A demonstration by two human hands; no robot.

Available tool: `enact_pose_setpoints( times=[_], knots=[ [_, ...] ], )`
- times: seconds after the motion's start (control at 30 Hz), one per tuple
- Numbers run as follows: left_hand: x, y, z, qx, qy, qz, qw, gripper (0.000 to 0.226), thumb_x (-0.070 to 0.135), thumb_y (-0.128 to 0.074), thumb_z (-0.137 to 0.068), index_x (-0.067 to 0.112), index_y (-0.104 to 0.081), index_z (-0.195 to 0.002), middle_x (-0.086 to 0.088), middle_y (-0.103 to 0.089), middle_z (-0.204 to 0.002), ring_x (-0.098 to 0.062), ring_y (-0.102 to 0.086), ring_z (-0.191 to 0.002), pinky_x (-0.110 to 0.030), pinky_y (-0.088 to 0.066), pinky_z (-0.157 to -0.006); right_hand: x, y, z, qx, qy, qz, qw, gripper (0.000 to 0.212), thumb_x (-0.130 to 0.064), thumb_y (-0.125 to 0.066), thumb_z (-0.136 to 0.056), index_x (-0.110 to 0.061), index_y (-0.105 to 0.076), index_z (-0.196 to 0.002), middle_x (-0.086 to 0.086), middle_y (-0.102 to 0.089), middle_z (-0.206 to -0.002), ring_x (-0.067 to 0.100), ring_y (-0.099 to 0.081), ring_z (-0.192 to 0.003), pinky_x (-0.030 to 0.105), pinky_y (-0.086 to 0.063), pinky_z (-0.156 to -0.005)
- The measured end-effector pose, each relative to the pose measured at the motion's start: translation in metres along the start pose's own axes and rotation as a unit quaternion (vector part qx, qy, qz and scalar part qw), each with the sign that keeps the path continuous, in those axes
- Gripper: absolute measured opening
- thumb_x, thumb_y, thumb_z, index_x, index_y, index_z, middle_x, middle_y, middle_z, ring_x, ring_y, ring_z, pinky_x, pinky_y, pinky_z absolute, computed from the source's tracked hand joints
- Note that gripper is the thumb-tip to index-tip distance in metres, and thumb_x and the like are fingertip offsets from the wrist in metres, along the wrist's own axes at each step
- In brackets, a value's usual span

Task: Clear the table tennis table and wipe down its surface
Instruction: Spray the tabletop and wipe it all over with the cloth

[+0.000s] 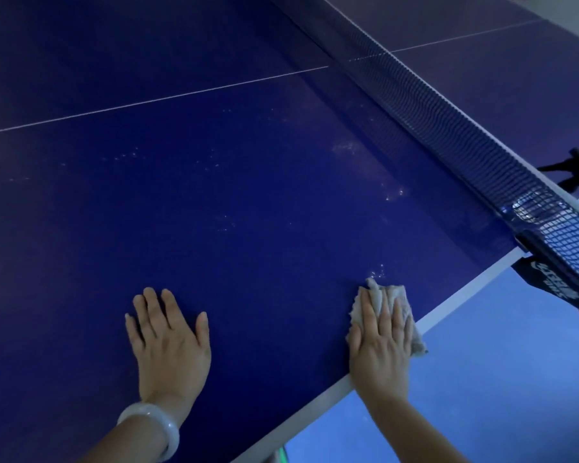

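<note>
The dark blue table tennis table (234,208) fills most of the view. My right hand (380,342) presses flat on a crumpled grey cloth (400,297) near the table's white side edge (455,300), fingers straight. My left hand (169,342) rests flat on the bare surface to the left, palm down, with a white bangle on the wrist. Pale specks and droplets (378,272) lie just beyond the cloth, and more smears (345,148) sit closer to the net.
The net (448,121) runs diagonally from the top to the right, clamped at its post (545,235) on the table's side. A white centre line (154,100) crosses the table. Light blue floor (502,379) lies beyond the side edge.
</note>
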State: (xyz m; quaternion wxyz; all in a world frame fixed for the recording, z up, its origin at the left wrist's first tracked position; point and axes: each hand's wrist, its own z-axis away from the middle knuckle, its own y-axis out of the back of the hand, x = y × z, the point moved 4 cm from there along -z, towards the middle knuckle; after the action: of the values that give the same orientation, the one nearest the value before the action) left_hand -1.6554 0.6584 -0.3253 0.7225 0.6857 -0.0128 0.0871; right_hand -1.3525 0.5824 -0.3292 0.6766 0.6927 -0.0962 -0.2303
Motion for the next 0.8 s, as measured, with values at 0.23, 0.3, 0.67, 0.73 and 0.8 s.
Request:
enact_pose_setpoints(
  times=[0.23,0.3,0.67,0.73,0.8],
  knots=[
    [0.024,0.007,-0.004,0.011,-0.043,0.088,0.995,0.061,0.031,-0.045,-0.096,-0.004,-0.035,-0.145,-0.025,-0.022,-0.156,-0.037,-0.014,-0.147,-0.053,-0.014,-0.12,0.005,-0.002,-0.002,0.005,0.012,-0.004,1.0,0.058,-0.035,-0.024,-0.098,-0.025,-0.024,-0.155,-0.001,-0.007,-0.165,0.024,-0.001,-0.152,0.048,-0.007,-0.122],
    [0.063,0.007,-0.004,0.006,-0.132,0.093,0.987,0.058,0.033,-0.038,-0.098,0.001,-0.035,-0.147,-0.02,-0.023,-0.157,-0.032,-0.015,-0.148,-0.048,-0.015,-0.12,0.006,0.001,-0.004,-0.004,0.022,-0.006,1.0,0.058,-0.038,-0.025,-0.098,-0.028,-0.024,-0.155,-0.001,-0.01,-0.165,0.025,-0.003,-0.152,0.05,-0.009,-0.121],
    [0.18,-0.02,-0.015,-0.048,-0.189,-0.028,0.98,0.068,0.045,-0.015,-0.099,-0.001,-0.031,-0.148,-0.026,-0.028,-0.154,-0.04,-0.021,-0.146,-0.056,-0.022,-0.117,0.101,0.023,-0.095,-0.05,-0.063,0.006,0.997,0.057,-0.056,-0.017,-0.1,-0.039,-0.012,-0.155,0.001,0.007,-0.164,0.025,0.013,-0.151,0.043,0.012,-0.121],
    [0.18,-0.022,-0.016,-0.047,-0.191,-0.037,0.98,0.068,0.045,-0.016,-0.099,-0.001,-0.032,-0.147,-0.026,-0.028,-0.154,-0.039,-0.022,-0.146,-0.057,-0.023,-0.117,0.107,0.025,-0.122,-0.068,-0.118,-0.019,0.99,0.058,-0.05,-0.026,-0.103,-0.039,-0.005,-0.155,0.0,0.017,-0.163,0.025,0.019,-0.15,0.046,0.012,-0.12],
    [0.181,-0.022,-0.017,-0.045,-0.187,-0.04,0.98,0.068,0.044,-0.018,-0.099,-0.001,-0.034,-0.147,-0.026,-0.029,-0.153,-0.039,-0.023,-0.146,-0.056,-0.024,-0.117,0.093,0.025,-0.135,-0.08,-0.148,-0.058,0.984,0.061,-0.047,-0.03,-0.103,-0.039,0.0,-0.155,0.001,0.02,-0.163,0.026,0.021,-0.149,0.048,0.013,-0.119]
  ],
)
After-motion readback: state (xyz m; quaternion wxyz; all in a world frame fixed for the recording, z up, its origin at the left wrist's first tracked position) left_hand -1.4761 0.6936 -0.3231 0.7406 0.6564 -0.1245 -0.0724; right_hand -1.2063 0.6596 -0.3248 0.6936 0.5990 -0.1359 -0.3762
